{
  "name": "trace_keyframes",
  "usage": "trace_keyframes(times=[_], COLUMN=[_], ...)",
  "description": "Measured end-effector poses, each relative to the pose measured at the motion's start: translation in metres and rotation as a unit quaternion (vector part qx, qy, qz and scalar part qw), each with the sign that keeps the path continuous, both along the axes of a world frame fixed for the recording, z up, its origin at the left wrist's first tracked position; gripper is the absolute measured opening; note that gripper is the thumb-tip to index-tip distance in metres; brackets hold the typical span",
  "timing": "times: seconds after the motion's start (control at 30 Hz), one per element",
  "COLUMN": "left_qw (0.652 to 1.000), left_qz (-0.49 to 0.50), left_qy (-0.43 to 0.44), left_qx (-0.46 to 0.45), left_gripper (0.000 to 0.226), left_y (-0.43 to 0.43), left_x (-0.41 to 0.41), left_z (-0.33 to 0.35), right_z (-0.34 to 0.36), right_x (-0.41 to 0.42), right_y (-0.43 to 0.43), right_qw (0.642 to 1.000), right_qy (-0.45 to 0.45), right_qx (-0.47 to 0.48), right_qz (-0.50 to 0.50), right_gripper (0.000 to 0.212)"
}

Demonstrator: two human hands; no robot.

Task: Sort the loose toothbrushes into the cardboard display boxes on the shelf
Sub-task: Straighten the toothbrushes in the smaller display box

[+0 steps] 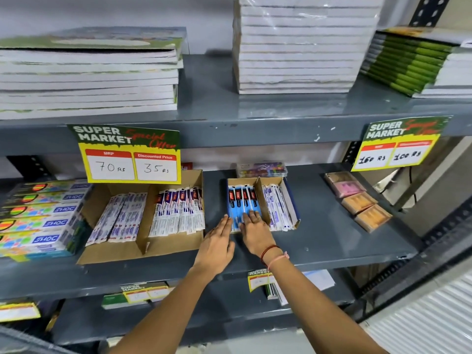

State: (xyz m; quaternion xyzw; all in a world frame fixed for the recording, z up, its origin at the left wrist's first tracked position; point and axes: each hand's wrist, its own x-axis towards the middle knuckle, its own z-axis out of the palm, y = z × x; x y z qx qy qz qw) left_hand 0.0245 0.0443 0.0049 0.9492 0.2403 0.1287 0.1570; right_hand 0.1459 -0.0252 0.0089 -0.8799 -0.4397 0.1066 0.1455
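A small cardboard display box stands mid-shelf, split in two. Its left half holds blue packaged toothbrushes; its right half holds white ones. My right hand lies flat on the near ends of the blue packs, fingers spread. My left hand rests open on the shelf, fingertips at the box's left wall. A larger cardboard box to the left carries two rows of white and red packaged toothbrushes.
Toothpaste cartons are stacked at the far left. Small pink and orange boxes lie on the right. A colourful case sits behind the small box. Price signs hang from the upper shelf, which bears stacked notebooks.
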Motion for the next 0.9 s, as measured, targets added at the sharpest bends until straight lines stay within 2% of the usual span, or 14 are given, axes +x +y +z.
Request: trace_keyframes(times=[0.57, 0.67, 0.8, 0.9], left_qw=[1.0, 1.0, 0.999, 0.995], left_qz=[-0.003, -0.009, 0.006, 0.035], left_qy=[-0.003, -0.01, -0.029, -0.043], left_qx=[-0.009, -0.011, -0.035, -0.081], left_gripper=[0.062, 0.061, 0.057, 0.055], left_y=[-0.005, -0.004, -0.005, -0.009], left_x=[0.001, 0.001, 0.001, 0.003], left_z=[-0.007, -0.007, -0.008, -0.008], right_z=[-0.013, -0.004, 0.021, 0.029], right_x=[-0.01, -0.007, 0.003, 0.026], right_y=[0.002, -0.002, -0.021, -0.043], right_qw=[0.999, 0.998, 0.978, 0.944], right_qy=[0.008, 0.019, -0.027, -0.055], right_qx=[-0.022, 0.042, 0.208, 0.298], right_qz=[-0.04, -0.036, -0.017, -0.131], right_gripper=[0.058, 0.052, 0.04, 0.031])
